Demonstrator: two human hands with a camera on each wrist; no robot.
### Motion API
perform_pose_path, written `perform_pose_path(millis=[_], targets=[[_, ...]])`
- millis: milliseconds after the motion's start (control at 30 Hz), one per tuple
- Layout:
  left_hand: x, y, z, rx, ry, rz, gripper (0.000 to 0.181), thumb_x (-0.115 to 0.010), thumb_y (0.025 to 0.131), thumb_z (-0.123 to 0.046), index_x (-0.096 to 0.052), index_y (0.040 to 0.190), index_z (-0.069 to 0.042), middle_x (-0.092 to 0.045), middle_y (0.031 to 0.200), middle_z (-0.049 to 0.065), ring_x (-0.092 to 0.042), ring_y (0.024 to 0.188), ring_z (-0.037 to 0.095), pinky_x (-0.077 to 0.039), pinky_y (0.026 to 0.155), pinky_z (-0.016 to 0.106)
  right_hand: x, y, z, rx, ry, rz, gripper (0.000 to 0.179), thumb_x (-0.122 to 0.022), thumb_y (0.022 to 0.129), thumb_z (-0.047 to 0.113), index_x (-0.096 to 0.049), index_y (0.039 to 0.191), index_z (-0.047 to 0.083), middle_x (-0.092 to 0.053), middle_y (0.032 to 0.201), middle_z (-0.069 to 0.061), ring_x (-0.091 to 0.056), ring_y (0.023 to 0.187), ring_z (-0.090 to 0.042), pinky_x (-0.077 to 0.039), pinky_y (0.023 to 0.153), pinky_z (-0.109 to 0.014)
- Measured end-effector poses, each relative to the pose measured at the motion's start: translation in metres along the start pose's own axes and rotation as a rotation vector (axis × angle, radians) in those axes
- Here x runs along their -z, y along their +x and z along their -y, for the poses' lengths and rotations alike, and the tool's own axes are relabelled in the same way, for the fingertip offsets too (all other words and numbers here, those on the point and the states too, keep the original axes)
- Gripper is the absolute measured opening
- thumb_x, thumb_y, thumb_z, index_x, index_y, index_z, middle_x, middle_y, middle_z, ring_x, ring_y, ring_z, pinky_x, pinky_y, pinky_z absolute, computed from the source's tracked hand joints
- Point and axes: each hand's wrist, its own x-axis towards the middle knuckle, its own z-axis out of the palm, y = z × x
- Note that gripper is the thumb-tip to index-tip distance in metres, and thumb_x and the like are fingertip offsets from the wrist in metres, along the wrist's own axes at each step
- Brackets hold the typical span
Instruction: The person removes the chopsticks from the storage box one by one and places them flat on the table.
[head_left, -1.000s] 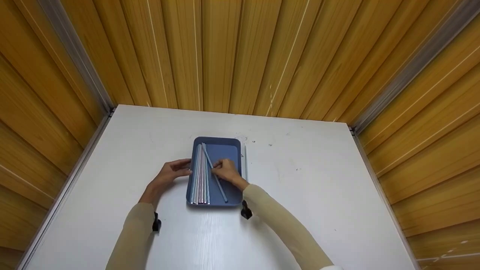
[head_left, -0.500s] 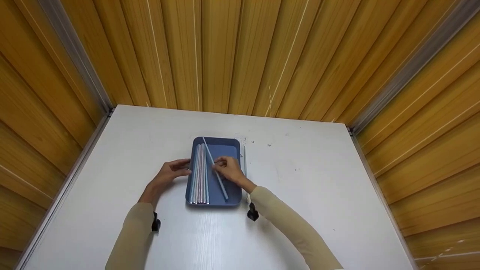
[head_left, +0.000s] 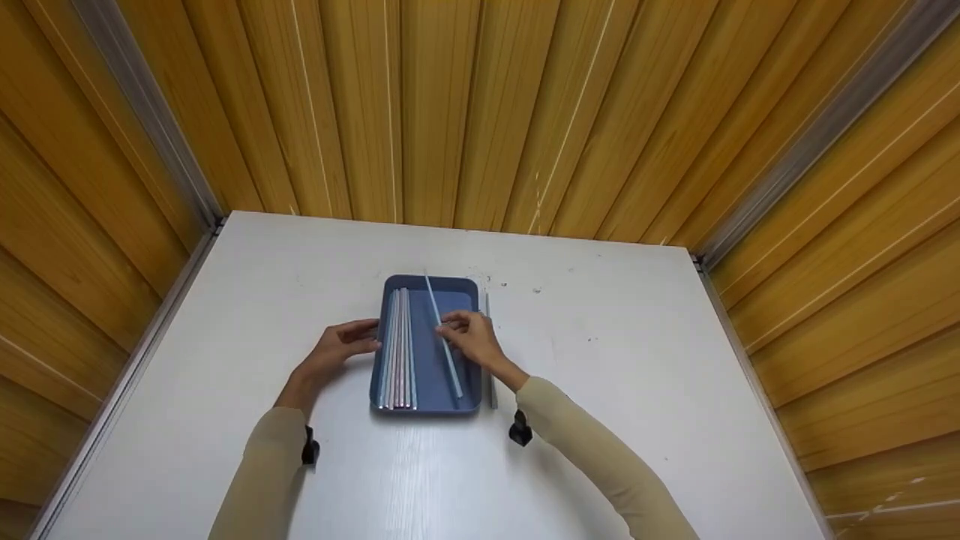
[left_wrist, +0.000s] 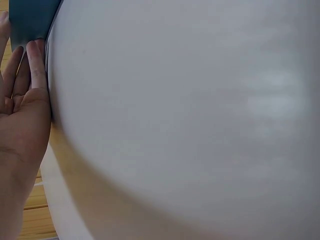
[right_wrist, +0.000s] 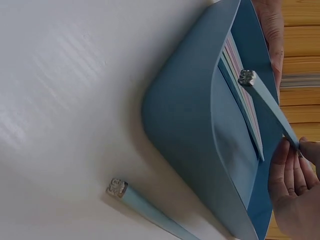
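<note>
A blue rectangular tray (head_left: 431,379) stands on the white table. Along its left side several pastel chopsticks (head_left: 397,352) lie side by side. My right hand (head_left: 480,341) pinches a light blue chopstick (head_left: 453,370) between thumb and fingers, tilted over the bare right part of the tray. In the right wrist view its square silver end (right_wrist: 247,77) points toward the camera. My left hand (head_left: 337,352) is at the tray's left wall; the left wrist view has straight fingers (left_wrist: 36,65) against that wall.
Another light blue chopstick (right_wrist: 150,212) lies on the table just right of the tray, partly behind my right wrist in the head view. The white table (head_left: 615,390) has small dark marks. Wood-patterned walls (head_left: 435,112) enclose it at the back and sides.
My right hand has moved to the right with the pinched chopstick, drawing it away from the row; its far tip now overlaps the tray's far rim. My left hand has stayed put.
</note>
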Motion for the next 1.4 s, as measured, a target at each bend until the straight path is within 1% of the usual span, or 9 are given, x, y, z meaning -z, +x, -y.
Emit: perform_pose_path(millis=[100, 133, 300, 467, 600, 767, 1000, 1267, 1400], targets=[[0.0, 0.0, 0.0, 0.004, -0.002, 0.002, 0.064, -0.08, 0.089, -0.015, -0.054, 0.146, -0.001, -0.059, 0.146, 0.022, -0.056, 0.137, 0.034, -0.05, 0.103, 0.021, 0.005, -0.001, 0.0, 0.015, 0.014, -0.026, 0.025, -0.076, 0.091, 0.006, -0.073, 0.11, -0.01, -0.076, 0.093, -0.025, -0.075, 0.077, -0.036, -0.064, 0.066, -0.041], [0.0, 0.0, 0.0, 0.002, 0.008, 0.002, 0.064, -0.08, 0.09, -0.016, -0.054, 0.146, -0.002, -0.059, 0.146, 0.021, -0.056, 0.137, 0.034, -0.05, 0.105, 0.022, 0.008, -0.002, 0.0, 0.017, 0.017, -0.037, 0.025, -0.076, 0.091, 0.006, -0.073, 0.11, -0.009, -0.076, 0.092, -0.025, -0.075, 0.076, -0.034, -0.064, 0.065, -0.038], [0.001, 0.0, -0.001, 0.014, 0.004, -0.007, 0.063, -0.082, 0.088, -0.018, -0.056, 0.145, -0.003, -0.06, 0.145, 0.019, -0.058, 0.135, 0.03, -0.049, 0.11, 0.03, 0.017, -0.004, -0.002, -0.003, 0.025, -0.084, 0.023, -0.078, 0.089, 0.007, -0.075, 0.107, -0.007, -0.076, 0.09, -0.024, -0.073, 0.069, -0.017, -0.06, 0.059, -0.024], [0.0, -0.001, 0.0, 0.018, -0.02, -0.004, 0.062, -0.082, 0.088, -0.016, -0.058, 0.144, -0.004, -0.061, 0.144, 0.018, -0.06, 0.133, 0.029, -0.051, 0.108, 0.028, 0.028, -0.008, -0.005, -0.03, 0.028, -0.11, 0.023, -0.077, 0.089, 0.005, -0.074, 0.108, -0.008, -0.076, 0.091, -0.024, -0.069, 0.068, -0.005, -0.063, 0.063, -0.029], [-0.001, -0.001, -0.002, 0.013, -0.004, -0.006, 0.06, -0.08, 0.089, -0.015, -0.057, 0.144, -0.004, -0.06, 0.146, 0.018, -0.057, 0.136, 0.031, -0.049, 0.112, 0.035, 0.038, -0.01, -0.01, -0.043, 0.035, -0.136, 0.023, -0.077, 0.089, 0.004, -0.074, 0.107, -0.01, -0.076, 0.091, -0.025, -0.068, 0.067, -0.003, -0.064, 0.063, -0.031], [-0.001, -0.001, -0.001, 0.03, -0.002, -0.017, 0.06, -0.08, 0.089, -0.016, -0.058, 0.144, -0.005, -0.059, 0.147, 0.017, -0.055, 0.138, 0.032, -0.045, 0.116, 0.04, 0.049, -0.015, -0.017, -0.076, 0.067, -0.173, 0.022, -0.077, 0.089, 0.002, -0.073, 0.106, -0.01, -0.076, 0.089, -0.024, -0.07, 0.065, -0.007, -0.062, 0.059, -0.026], [0.001, 0.0, 0.001, 0.034, -0.004, -0.005, 0.063, -0.081, 0.088, -0.018, -0.056, 0.145, -0.005, -0.06, 0.146, 0.017, -0.056, 0.138, 0.03, -0.043, 0.117, 0.039, 0.061, -0.02, -0.029, -0.135, 0.08, -0.214, 0.023, -0.077, 0.088, 0.002, -0.072, 0.106, -0.012, -0.075, 0.086, -0.022, -0.076, 0.072, -0.027, -0.062, 0.058, -0.026], [-0.001, 0.0, -0.002, 0.048, -0.022, -0.02, 0.064, -0.083, 0.087, -0.015, -0.057, 0.144, -0.004, -0.06, 0.146, 0.017, -0.056, 0.138, 0.03, -0.044, 0.116, 0.038, 0.066, -0.026, -0.039, -0.172, 0.078, -0.242, 0.021, -0.077, 0.087, 0.0, -0.072, 0.103, -0.013, -0.075, 0.085, -0.025, -0.075, 0.068, -0.027, -0.062, 0.056, -0.028], [-0.002, -0.001, -0.002, 0.043, -0.013, -0.015, 0.062, -0.081, 0.088, -0.015, -0.057, 0.144, -0.004, -0.06, 0.146, 0.017, -0.056, 0.138, 0.031, -0.042, 0.118, 0.042, 0.067, -0.029, -0.046, -0.185, 0.056, -0.244, 0.019, -0.076, 0.088, 0.0, -0.073, 0.102, -0.012, -0.075, 0.083, -0.023, -0.074, 0.064, -0.026, -0.062, 0.056, -0.028]])
